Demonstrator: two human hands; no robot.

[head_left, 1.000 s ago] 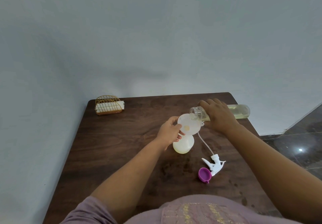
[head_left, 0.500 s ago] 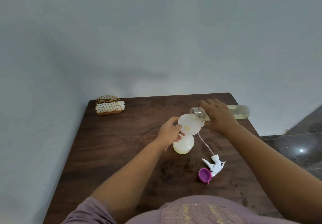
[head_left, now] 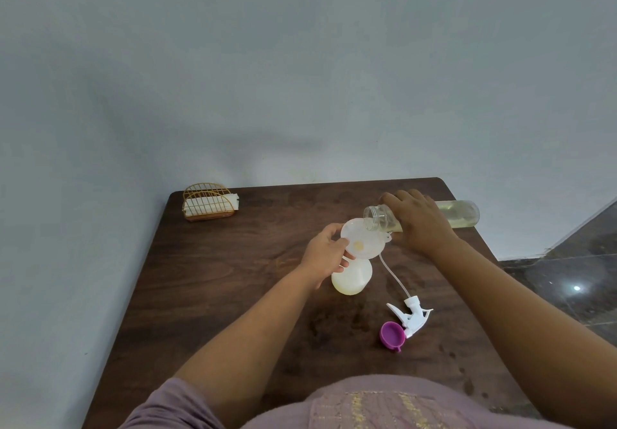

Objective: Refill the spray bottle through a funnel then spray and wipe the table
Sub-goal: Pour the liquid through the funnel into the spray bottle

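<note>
Comparing with a second ago, almost nothing is changed: the refill bottle [head_left: 460,214] is kept tipped by the clasping right hand [head_left: 422,224] over the funnel [head_left: 362,243], pinched by the left hand [head_left: 325,256] atop the spray bottle [head_left: 352,276], so pouring is judged ongoing.

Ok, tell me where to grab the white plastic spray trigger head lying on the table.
Take the white plastic spray trigger head by its stubby body, from above. It lies flat on the dark wooden table; its thin dip tube is too limp to lift by.
</note>
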